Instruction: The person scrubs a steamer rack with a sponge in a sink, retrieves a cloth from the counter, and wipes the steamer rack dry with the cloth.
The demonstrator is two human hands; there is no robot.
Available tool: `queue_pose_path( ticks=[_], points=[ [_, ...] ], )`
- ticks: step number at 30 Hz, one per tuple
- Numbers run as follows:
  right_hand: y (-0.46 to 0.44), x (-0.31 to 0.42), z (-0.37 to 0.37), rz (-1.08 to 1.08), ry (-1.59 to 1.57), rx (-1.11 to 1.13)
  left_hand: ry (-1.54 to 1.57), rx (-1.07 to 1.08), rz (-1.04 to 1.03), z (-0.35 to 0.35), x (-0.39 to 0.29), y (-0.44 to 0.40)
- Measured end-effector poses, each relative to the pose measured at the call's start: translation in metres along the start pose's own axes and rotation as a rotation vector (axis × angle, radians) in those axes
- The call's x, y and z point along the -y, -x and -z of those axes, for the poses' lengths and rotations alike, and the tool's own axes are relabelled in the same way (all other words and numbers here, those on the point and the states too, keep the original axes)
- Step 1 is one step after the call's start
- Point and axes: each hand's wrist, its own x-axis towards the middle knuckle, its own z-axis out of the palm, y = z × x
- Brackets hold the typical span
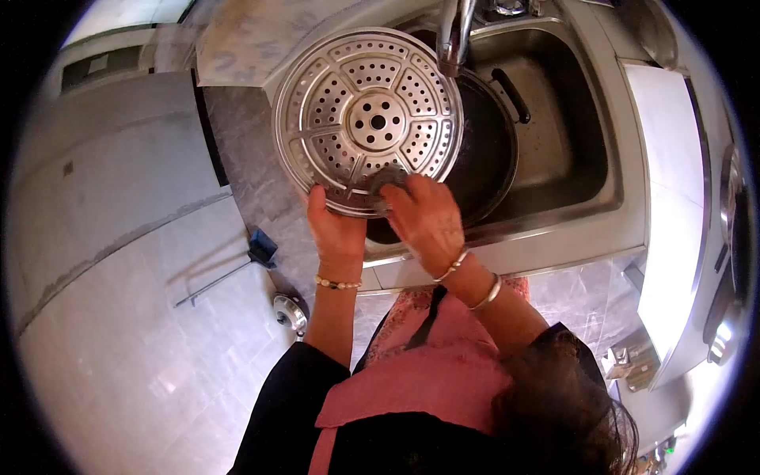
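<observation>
A round stainless-steel steamer tray (380, 111) with many small holes is tilted up over the left side of the sink. My left hand (338, 229) grips its lower rim, thumb on top and the other fingers hidden beneath. Against the tray's lower part, my right hand (427, 215) is closed around a greyish scouring pad (385, 181), which is partly covered by the fingers and slightly blurred. Behind the tray, a dark round pan (489, 154) with a black handle (511, 95) lies in the sink, partly hidden.
A metal faucet (453, 39) hangs close to the tray's upper right edge. The steel sink basin (566, 150) extends right, with a pale counter edge (554, 252) in front. On the floor at left are a dustpan or brush (262, 248) and a lidded pot (289, 313).
</observation>
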Motion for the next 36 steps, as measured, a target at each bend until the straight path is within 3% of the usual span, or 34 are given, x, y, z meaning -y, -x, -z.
queue_pose_path(
  ticks=[5, 10, 13, 16, 17, 19, 21, 23, 24, 27, 30, 32, 36],
  points=[
    [-0.006, -0.012, 0.011, -0.017, 0.061, 0.003, -0.035, -0.030, -0.032, -0.002, -0.007, -0.003],
    [-0.010, 0.018, -0.001, 0.068, -0.026, -0.012, -0.021, 0.128, 0.075, 0.010, -0.008, 0.000],
    [-0.007, -0.004, 0.002, 0.012, 0.071, 0.052, 0.075, 0.107, 0.053, 0.008, -0.014, -0.003],
    [-0.017, -0.049, 0.011, -0.069, 0.265, 0.117, -0.018, -0.061, -0.030, 0.010, -0.021, -0.002],
    [-0.028, -0.059, 0.017, -0.156, 0.363, 0.249, -0.050, -0.030, -0.050, 0.013, -0.023, -0.003],
    [-0.051, -0.089, 0.015, -0.227, 0.545, 0.305, -0.114, 0.031, -0.082, 0.027, -0.027, -0.005],
    [-0.071, -0.111, 0.003, -0.352, 0.608, 0.443, -0.650, 0.042, -0.235, 0.034, -0.032, -0.003],
    [-0.069, -0.127, -0.024, -0.372, 0.692, 0.517, -0.071, -0.001, -0.073, 0.018, -0.038, 0.004],
    [-0.061, -0.125, -0.032, -0.299, 0.713, 0.565, -0.085, 0.014, -0.051, 0.019, -0.040, 0.002],
    [-0.068, -0.139, -0.042, -0.580, 0.607, 1.247, -0.071, -0.032, -0.062, 0.018, -0.040, 0.005],
    [-0.040, -0.127, -0.022, -0.549, 0.336, 0.660, -0.080, -0.028, -0.082, 0.026, -0.040, -0.002],
    [-0.029, -0.098, -0.001, -0.381, 0.189, 0.276, -0.072, -0.106, -0.091, 0.022, -0.036, -0.008],
    [-0.016, -0.023, 0.005, -0.048, -0.107, -0.048, -0.086, -0.230, -0.081, 0.010, -0.029, -0.007]
  ],
)
